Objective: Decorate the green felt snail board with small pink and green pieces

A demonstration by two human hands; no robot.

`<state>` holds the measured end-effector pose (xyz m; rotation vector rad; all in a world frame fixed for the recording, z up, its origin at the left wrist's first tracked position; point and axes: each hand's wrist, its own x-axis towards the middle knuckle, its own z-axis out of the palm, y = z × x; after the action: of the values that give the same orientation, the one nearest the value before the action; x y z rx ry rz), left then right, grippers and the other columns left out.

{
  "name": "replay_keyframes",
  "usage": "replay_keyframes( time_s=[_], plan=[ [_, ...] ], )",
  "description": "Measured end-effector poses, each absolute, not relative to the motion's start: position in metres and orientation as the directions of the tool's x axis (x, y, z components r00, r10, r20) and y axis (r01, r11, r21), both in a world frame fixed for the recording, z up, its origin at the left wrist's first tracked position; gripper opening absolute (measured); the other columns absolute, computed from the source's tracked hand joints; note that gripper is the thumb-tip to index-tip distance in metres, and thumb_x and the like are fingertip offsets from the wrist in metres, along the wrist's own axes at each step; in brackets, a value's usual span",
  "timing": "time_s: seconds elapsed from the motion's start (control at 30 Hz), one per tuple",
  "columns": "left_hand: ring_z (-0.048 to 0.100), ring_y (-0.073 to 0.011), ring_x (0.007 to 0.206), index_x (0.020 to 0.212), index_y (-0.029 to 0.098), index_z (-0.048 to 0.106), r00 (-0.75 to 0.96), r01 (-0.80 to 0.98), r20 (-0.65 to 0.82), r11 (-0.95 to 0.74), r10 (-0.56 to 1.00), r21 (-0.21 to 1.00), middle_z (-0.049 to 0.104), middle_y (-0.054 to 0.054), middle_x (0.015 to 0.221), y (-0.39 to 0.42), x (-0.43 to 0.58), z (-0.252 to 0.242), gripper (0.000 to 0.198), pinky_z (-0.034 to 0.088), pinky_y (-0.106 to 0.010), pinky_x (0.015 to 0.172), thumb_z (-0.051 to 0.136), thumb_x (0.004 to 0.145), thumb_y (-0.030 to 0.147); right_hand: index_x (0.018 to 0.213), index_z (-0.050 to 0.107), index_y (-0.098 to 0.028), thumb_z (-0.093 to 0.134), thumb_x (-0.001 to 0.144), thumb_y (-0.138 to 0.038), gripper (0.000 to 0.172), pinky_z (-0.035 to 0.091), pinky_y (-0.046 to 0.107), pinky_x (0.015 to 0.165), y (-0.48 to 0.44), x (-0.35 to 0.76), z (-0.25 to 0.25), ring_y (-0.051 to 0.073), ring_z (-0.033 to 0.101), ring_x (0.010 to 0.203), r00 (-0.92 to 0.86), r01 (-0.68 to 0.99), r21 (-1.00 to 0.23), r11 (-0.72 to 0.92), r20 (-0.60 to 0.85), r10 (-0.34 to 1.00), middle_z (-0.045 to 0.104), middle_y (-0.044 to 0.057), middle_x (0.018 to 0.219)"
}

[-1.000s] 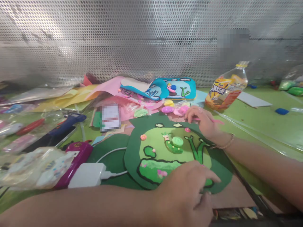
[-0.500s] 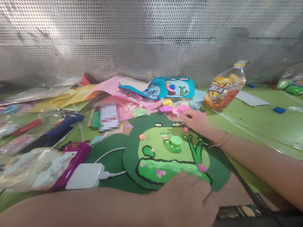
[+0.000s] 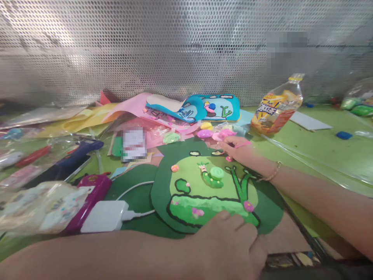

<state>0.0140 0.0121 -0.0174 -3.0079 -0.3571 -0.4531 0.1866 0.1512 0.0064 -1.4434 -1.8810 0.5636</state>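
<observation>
A green clay picture (image 3: pixel 186 182) lies in front of me, with a snail (image 3: pixel 214 177), a plant, clouds and small pink flowers on dark green card. My right hand (image 3: pixel 239 151) is over its upper right part, fingers pinched on a thin pink modelling tool (image 3: pixel 244 144). The tool's tip is hard to make out; it is near a small cloud (image 3: pixel 217 153) and a pink flower (image 3: pixel 229 158). Across the lower edge rests my left hand (image 3: pixel 230 241), closed with the knuckles up. Whatever its fingers hold is hidden.
Beyond the picture are lumps of coloured clay (image 3: pixel 204 134) and a blue clay picture (image 3: pixel 230 109). A drink bottle (image 3: pixel 275 107) leans at the right. On the left are a white charger (image 3: pixel 103 216) with cable, a purple case (image 3: pixel 93 194) and a blue-handled tool (image 3: pixel 78 151).
My right hand has shifted slightly left and down, and the pink tool has turned a little in its fingers. My left hand stays in nearly the same place.
</observation>
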Motion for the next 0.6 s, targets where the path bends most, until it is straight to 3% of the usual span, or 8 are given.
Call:
replay_keyframes(
  time_s=[0.3, 0.43, 0.6],
  plan=[
    [0.047, -0.0160, 0.067, 0.104, 0.011, 0.052, 0.916, 0.228, 0.348, -0.973, 0.197, -0.049, 0.046, -0.002, 0.074, 0.012, 0.014, -0.020, 0.026, 0.028, -0.031, 0.056, 0.042, 0.091, 0.031, 0.056, 0.038, -0.020, 0.051, 0.082, -0.043, 0.037, 0.030, 0.024, 0.044, 0.152, 0.188, 0.004, 0.008, 0.043, 0.038, -0.175, 0.707, -0.633, 0.317, 0.278, 0.945, 0.040, -0.005, 0.047],
    [0.047, -0.0151, 0.066, 0.103, 0.011, 0.052, 0.906, 0.229, 0.376, -0.972, 0.194, -0.049, 0.046, -0.002, 0.073, 0.012, 0.014, -0.020, 0.025, 0.028, -0.030, 0.055, 0.043, 0.091, 0.031, 0.057, 0.039, -0.020, 0.051, 0.083, -0.041, 0.035, 0.028, 0.024, 0.043, 0.150, 0.187, 0.008, 0.008, 0.041, 0.040, -0.146, 0.684, -0.670, 0.287, 0.260, 0.955, 0.039, -0.005, 0.049],
    [0.049, -0.0153, 0.069, 0.102, 0.012, 0.052, 0.933, 0.226, 0.295, -0.973, 0.207, -0.033, 0.049, -0.002, 0.076, 0.013, 0.014, -0.017, 0.027, 0.028, -0.031, 0.056, 0.044, 0.090, 0.034, 0.055, 0.040, -0.019, 0.047, 0.087, -0.039, 0.038, 0.033, 0.024, 0.050, 0.146, 0.185, 0.018, 0.010, 0.041, 0.050, -0.134, 0.648, -0.684, 0.335, 0.330, 0.934, 0.041, -0.003, 0.051]
  ],
)
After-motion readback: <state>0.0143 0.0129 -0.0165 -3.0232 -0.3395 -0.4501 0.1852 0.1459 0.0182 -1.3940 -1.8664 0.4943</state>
